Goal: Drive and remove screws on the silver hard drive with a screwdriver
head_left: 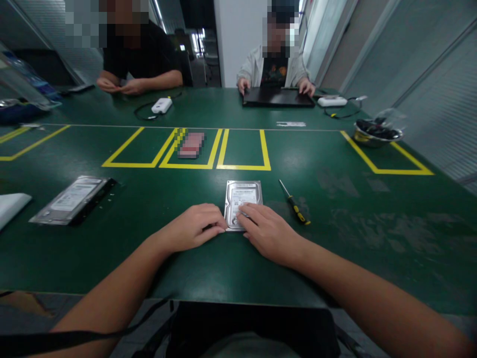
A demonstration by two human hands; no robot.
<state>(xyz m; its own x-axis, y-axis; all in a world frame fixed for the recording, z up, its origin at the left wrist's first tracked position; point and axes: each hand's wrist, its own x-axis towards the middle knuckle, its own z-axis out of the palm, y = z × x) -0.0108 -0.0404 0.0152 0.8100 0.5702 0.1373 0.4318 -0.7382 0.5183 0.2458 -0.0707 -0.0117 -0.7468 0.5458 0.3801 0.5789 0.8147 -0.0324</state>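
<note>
A silver hard drive [243, 191] with a white label lies flat on the green table in front of me. My left hand [197, 226] rests at its left edge, fingers curled together, fingertips touching the drive's lower left side. Over the lower right part of the drive lies my right hand [270, 231], its fingers bent and close together on the label; what they hold, if anything, is hidden. A screwdriver [296, 206] with a black and yellow handle lies to the right of the drive, its tip pointing away from me.
On the left lie bagged hard drives [72, 199] and a white object [11, 206]. Yellow tape outlines cross the table [208, 271], one around a red blurred item [192, 145]. A metal bowl [376, 136] stands back right. Two people sit opposite, one holding a black panel [278, 98].
</note>
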